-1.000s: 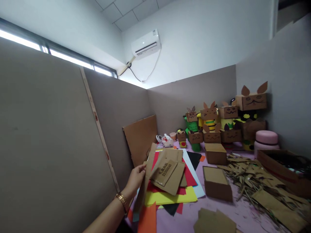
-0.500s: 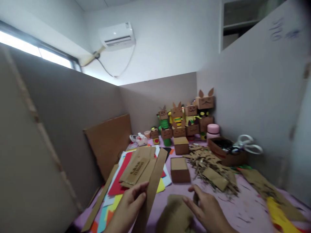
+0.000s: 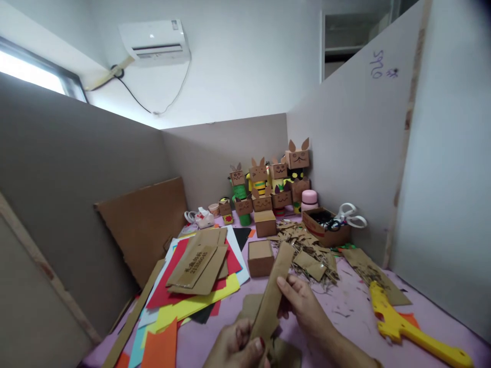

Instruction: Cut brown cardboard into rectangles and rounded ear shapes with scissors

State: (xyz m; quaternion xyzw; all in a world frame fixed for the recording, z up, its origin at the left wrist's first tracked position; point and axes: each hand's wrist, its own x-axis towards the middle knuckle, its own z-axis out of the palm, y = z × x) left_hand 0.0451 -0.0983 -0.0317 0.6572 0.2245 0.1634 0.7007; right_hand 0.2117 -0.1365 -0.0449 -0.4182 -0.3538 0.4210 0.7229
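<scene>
A long cardboard strip (image 3: 271, 294) is held tilted above the near middle of the table. My left hand (image 3: 238, 345) grips its lower end, thumb on top. My right hand (image 3: 303, 304) pinches its right edge higher up, thumb on the face and fingers partly hidden behind. Beneath the strip lie more cardboard pieces (image 3: 288, 352), partly covered by the hands. Just beyond stands a small cardboard box (image 3: 261, 259), with a second box (image 3: 265, 224) behind it.
Flat cardboard (image 3: 197, 266) lies on coloured paper (image 3: 184, 305) at left. Cardboard scraps (image 3: 312, 265), a scissors box (image 3: 330, 235) and a yellow glue gun (image 3: 406, 327) are at right. Cardboard animal figures (image 3: 262, 202) stand at the back beside a pink container (image 3: 309, 200).
The view has turned right. The strip has moved right, over the near middle, and my right hand, apart from it before, now holds it. My left hand has slid to its lower end.
</scene>
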